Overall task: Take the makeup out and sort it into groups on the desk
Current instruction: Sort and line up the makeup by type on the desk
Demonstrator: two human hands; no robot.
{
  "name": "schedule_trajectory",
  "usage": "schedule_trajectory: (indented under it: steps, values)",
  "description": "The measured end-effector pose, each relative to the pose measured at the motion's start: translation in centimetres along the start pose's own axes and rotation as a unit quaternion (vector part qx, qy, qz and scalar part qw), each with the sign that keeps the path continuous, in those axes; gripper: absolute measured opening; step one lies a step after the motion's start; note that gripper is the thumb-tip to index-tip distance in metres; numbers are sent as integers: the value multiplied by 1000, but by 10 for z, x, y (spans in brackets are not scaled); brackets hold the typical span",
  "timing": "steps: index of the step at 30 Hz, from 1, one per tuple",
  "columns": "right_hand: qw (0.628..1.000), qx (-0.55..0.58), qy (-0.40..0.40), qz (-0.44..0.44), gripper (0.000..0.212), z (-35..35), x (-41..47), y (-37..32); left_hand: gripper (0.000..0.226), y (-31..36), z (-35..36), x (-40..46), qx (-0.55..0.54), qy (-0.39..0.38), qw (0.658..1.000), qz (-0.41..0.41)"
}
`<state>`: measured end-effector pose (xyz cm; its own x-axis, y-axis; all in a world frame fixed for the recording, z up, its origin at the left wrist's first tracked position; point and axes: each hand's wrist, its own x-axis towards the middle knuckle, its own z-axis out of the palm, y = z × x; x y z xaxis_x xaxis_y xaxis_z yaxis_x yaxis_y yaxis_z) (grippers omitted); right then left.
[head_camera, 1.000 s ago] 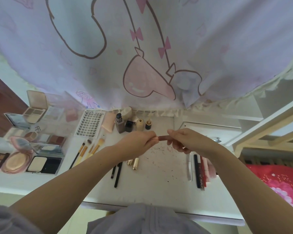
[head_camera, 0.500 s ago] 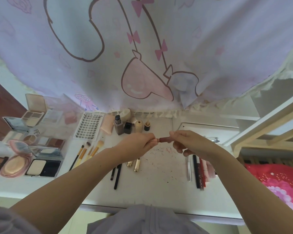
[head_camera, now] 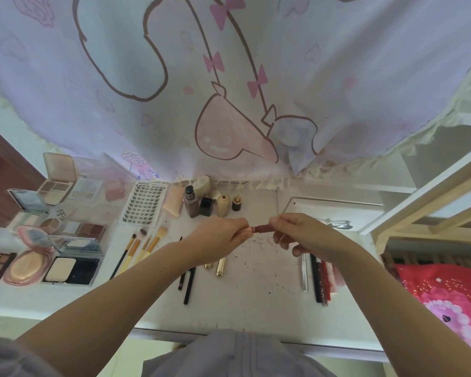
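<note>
Lipstick (head_camera: pixel 262 229), a reddish tube held level above the desk (head_camera: pixel 256 308) centre, is pinched at its ends by left hand (head_camera: pixel 223 235) and right hand (head_camera: pixel 297 232), seemingly being capped, and likely next joins the sticks (head_camera: pixel 320 278) at 4 o'clock.

A pale curtain (head_camera: pixel 229 77) printed with pink bows and a cartoon figure hangs across my twelve o'clock, its fringed hem brushing the back of the worktop. At four o'clock lies a red floral bedspread (head_camera: pixel 443 300), with a white wooden frame (head_camera: pixel 433 202) above it at three.
</note>
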<state>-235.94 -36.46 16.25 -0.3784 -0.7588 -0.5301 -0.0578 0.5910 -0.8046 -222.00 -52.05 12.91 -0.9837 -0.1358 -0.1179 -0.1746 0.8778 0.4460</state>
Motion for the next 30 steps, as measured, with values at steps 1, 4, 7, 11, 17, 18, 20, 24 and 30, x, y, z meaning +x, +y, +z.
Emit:
schedule_trajectory:
  steps: [1,4,7,11,17,18,20,24,30]
  values:
    - [1000,-5,0,2,34,0,0,1,24,1,1,0,3,0,1000,1]
    - [1000,-10,1,-2,24,1,0,4,25,2,2,0,20,-2,1000,2]
    - [1000,19,2,6,27,-1,-2,5,28,1,4,0,15,3,1000,1]
    - [1000,22,0,-2,23,-2,-2,7,27,1,4,-2,19,9,1000,2]
    - [1000,2,-8,1,26,-2,-6,8,22,-3,3,-6,7,-16,1000,-16]
    - [1000,-19,1,0,22,-4,-5,8,22,-4,4,-7,12,-25,999,-20]
    - [999,-41,28,3,13,-12,-5,12,22,-11,5,-11,16,-46,998,-40]
    - [998,13,53,35,5,-30,-9,30,23,-30,11,-21,-107,-60,982,-144]
    - [988,54,95,111,16,6,2,64,24,-19,45,-8,-242,-4,945,-219]
